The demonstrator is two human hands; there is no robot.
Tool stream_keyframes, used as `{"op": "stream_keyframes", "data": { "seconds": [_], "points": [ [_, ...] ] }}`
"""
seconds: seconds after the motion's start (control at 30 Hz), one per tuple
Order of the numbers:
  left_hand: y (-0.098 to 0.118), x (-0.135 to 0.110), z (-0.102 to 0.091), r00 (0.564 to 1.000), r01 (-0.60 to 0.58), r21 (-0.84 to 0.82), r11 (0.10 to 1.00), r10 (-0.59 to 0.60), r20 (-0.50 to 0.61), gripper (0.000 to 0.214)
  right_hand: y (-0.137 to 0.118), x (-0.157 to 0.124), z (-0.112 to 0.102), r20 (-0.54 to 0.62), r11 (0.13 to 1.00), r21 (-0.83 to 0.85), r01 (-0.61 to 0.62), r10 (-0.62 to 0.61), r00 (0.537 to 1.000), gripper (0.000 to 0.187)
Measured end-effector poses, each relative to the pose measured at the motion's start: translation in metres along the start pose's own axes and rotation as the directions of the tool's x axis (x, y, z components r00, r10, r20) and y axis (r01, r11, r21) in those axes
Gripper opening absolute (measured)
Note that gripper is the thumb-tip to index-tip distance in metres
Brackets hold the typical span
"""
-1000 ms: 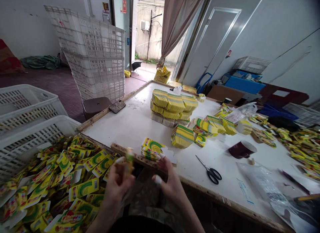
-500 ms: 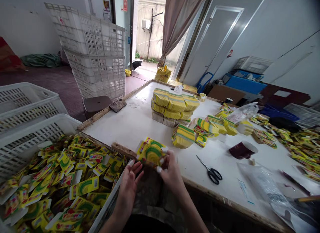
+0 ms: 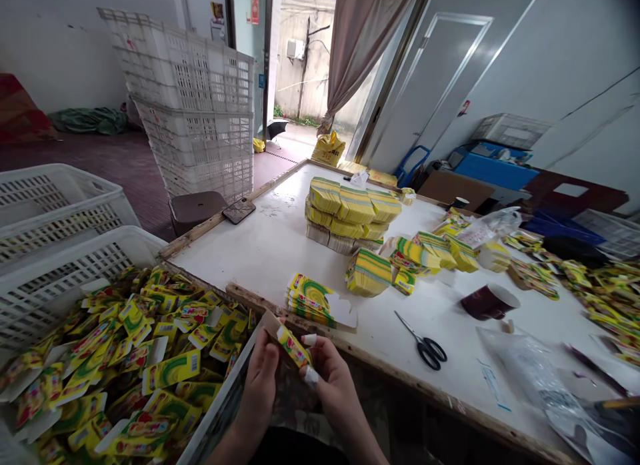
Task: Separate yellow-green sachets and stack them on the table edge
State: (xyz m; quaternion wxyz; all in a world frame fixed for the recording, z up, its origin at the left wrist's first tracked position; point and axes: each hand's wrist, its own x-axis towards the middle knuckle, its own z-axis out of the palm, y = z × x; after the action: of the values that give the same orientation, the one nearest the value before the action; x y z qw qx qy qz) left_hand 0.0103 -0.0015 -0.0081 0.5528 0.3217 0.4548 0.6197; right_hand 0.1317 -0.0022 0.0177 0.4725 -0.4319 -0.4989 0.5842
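Between my two hands is a small yellow carton (image 3: pixel 294 347) with red lettering, held over the table's front edge. My left hand (image 3: pixel 263 365) grips its left end, where a plain cardboard flap stands out. The fingers of my right hand (image 3: pixel 325 365), with white coverings on some tips, pinch its right end. Just beyond, a few flat yellow cartons (image 3: pixel 309 298) lie overlapped on the table with white flaps to the right. Below left of my hands, a white crate (image 3: pixel 210 398) is full of opened-out yellow cartons (image 3: pixel 170 372).
Bundled carton stacks (image 3: pixel 345 208) stand mid-table, with another bundle (image 3: pixel 369 272) nearer. Black-handled scissors (image 3: pixel 430 352), a tipped dark mug (image 3: pixel 487 300) and a clear plastic bag (image 3: pixel 540 372) lie right. A phone (image 3: pixel 239 210) rests at the left edge. Stacked crates (image 3: pixel 200 112) stand behind.
The overlapped flat cartons that were in my right hand now lie on the table. Both hands have come together on a single carton, and my left hand has closed.
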Motion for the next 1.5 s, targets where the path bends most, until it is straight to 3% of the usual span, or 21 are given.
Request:
{"op": "stream_keyframes", "data": {
  "seconds": [0.13, 0.2, 0.27, 0.33, 0.4, 0.47, 0.5, 0.57, 0.6, 0.67, 0.7, 0.77, 0.83, 0.9, 0.97, 1.07, 1.17, 1.3, 1.37, 1.5],
  "points": [
    [0.004, 0.003, -0.009, 0.992, 0.124, -0.082, 0.989, -0.125, -0.002, 0.033, -0.002, -0.001, -0.015, -0.005, 0.986, -0.159, 0.043, -0.045, 0.999, 0.015],
    [0.015, 0.010, -0.019, 0.994, 0.105, -0.056, 0.993, -0.103, 0.040, 0.037, -0.005, -0.001, -0.024, -0.021, 0.940, -0.319, 0.126, -0.140, 0.990, 0.016],
    [0.030, 0.017, -0.032, 0.996, 0.009, -0.028, 1.000, -0.007, 0.084, 0.051, -0.010, 0.001, -0.033, 0.029, 0.821, -0.515, 0.245, -0.269, 0.963, 0.022],
    [0.045, 0.020, -0.042, 0.984, -0.086, 0.066, 0.994, 0.075, 0.163, 0.070, -0.017, 0.002, -0.037, 0.162, 0.643, -0.673, 0.364, -0.353, 0.922, 0.027],
    [0.056, 0.019, -0.044, 0.950, -0.122, 0.285, 0.951, 0.029, 0.310, 0.086, -0.023, 0.000, -0.036, 0.326, 0.502, -0.723, 0.474, -0.357, 0.875, 0.028],
    [0.058, 0.013, -0.039, 0.886, -0.165, 0.498, 0.851, -0.094, 0.454, 0.091, -0.023, -0.003, -0.030, 0.440, 0.442, -0.701, 0.559, -0.348, 0.828, 0.027],
    [0.057, 0.010, -0.034, 0.858, -0.193, 0.558, 0.807, -0.137, 0.495, 0.085, -0.021, -0.005, -0.026, 0.434, 0.444, -0.692, 0.569, -0.375, 0.819, 0.028],
    [0.050, 0.002, -0.024, 0.839, -0.249, 0.611, 0.752, -0.148, 0.524, 0.064, -0.014, -0.009, -0.022, 0.253, 0.515, -0.701, 0.494, -0.468, 0.847, 0.039],
    [0.045, -0.001, -0.021, 0.847, -0.272, 0.625, 0.732, -0.126, 0.516, 0.057, -0.010, -0.009, -0.021, 0.111, 0.589, -0.690, 0.421, -0.489, 0.865, 0.049],
    [0.035, -0.007, -0.016, 0.875, -0.316, 0.660, 0.682, -0.060, 0.480, 0.059, -0.002, -0.009, -0.020, -0.107, 0.770, -0.574, 0.278, -0.407, 0.907, 0.065],
    [0.031, -0.009, -0.015, 0.877, -0.346, 0.669, 0.658, -0.026, 0.479, 0.066, 0.002, -0.008, -0.020, -0.129, 0.850, -0.479, 0.219, -0.314, 0.941, 0.068],
    [0.022, -0.014, -0.013, 0.862, -0.415, 0.663, 0.622, 0.035, 0.506, 0.076, 0.007, -0.006, -0.018, -0.063, 0.958, -0.272, 0.089, -0.110, 0.992, 0.064],
    [0.017, -0.018, -0.011, 0.836, -0.467, 0.648, 0.602, 0.062, 0.545, 0.073, 0.010, -0.005, -0.015, -0.006, 0.993, -0.116, -0.036, 0.035, 0.999, 0.059],
    [0.016, -0.020, -0.008, 0.827, -0.487, 0.653, 0.580, 0.067, 0.558, 0.059, 0.012, -0.006, -0.013, -0.014, 0.995, -0.052, -0.091, 0.090, 0.996, 0.060],
    [0.017, -0.020, -0.006, 0.831, -0.483, 0.664, 0.571, 0.059, 0.554, 0.049, 0.011, -0.009, -0.011, -0.033, 0.995, -0.070, -0.068, 0.066, 0.997, 0.063],
    [0.017, -0.017, -0.005, 0.819, -0.465, 0.646, 0.605, 0.017, 0.573, 0.053, 0.009, -0.014, -0.009, 0.033, 0.979, -0.200, 0.041, -0.035, 0.999, 0.062],
    [0.011, -0.014, -0.007, 0.833, -0.452, 0.644, 0.618, 0.035, 0.552, 0.065, 0.011, -0.016, -0.011, 0.162, 0.895, -0.387, 0.222, -0.170, 0.972, 0.053],
    [0.009, -0.009, -0.015, 0.867, -0.468, 0.700, 0.540, 0.129, 0.480, 0.063, 0.015, -0.011, -0.021, 0.144, 0.791, -0.504, 0.347, -0.320, 0.936, 0.051],
    [0.016, -0.006, -0.021, 0.881, -0.439, 0.733, 0.520, 0.090, 0.464, 0.055, 0.013, -0.009, -0.027, 0.173, 0.755, -0.552, 0.354, -0.311, 0.934, 0.060],
    [0.035, 0.001, -0.030, 0.874, -0.423, 0.734, 0.532, 0.025, 0.485, 0.049, 0.003, -0.012, -0.032, 0.332, 0.706, -0.636, 0.311, -0.113, 0.936, 0.079]
  ]
}}
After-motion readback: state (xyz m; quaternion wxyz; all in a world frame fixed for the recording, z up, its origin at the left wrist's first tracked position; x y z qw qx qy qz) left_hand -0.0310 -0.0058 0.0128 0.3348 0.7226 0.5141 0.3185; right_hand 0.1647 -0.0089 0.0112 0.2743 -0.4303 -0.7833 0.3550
